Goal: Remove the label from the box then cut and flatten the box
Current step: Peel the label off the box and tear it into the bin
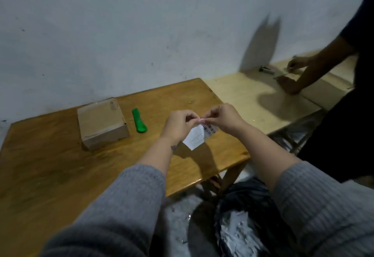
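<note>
Table (60, 155) — you are working over its right half. Box (103, 123) — lying well to the left of your hands, long axis running away from you, nearer your left hand (178, 127). Cutter (139, 120) — lying just right of the box, between it and you. Label (199, 136) — already off, hanging above the table; left hand and right hand (224, 118) are both pinching its top edge.

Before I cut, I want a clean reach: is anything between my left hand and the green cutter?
Nothing visible: bare table lies between the left hand and the green cutter. Both hands hold the label; the box sits beyond the cutter.
</note>
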